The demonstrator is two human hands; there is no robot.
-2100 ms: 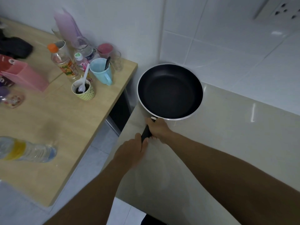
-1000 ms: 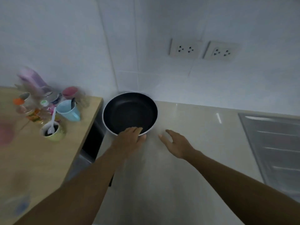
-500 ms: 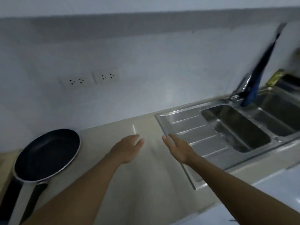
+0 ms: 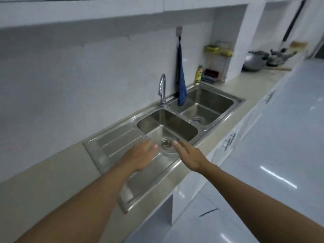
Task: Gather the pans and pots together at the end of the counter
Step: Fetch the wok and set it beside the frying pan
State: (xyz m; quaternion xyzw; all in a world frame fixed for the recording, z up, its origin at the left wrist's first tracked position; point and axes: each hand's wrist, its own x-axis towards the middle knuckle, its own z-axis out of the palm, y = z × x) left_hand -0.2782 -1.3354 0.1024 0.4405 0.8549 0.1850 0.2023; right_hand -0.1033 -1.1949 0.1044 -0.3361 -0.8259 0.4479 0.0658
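Left hand [image 4: 140,156], right hand [image 4: 188,158] off pan, now above sink [image 4: 168,123], probably pots [image 4: 254,62] beyond

Grey wok [image 4: 254,63] and smaller pot [image 4: 274,60] side by side (blurry), far counter [image 4: 252,78] end.

counter strip [image 4: 254,88] past the sink [image 4: 108,144] lies open toward the pots [image 4: 256,62] at 2 o'clock; faucet [image 4: 162,88] at 12, hanging towel [image 4: 181,76] and rack [image 4: 216,64] at 1 crowd the wall.

The left forearm [image 4: 91,195] and right forearm [image 4: 245,192] are bare along all their visible length, slim and smooth. The left hand [image 4: 140,156] and right hand [image 4: 188,156] are bare too, with short pale nails.
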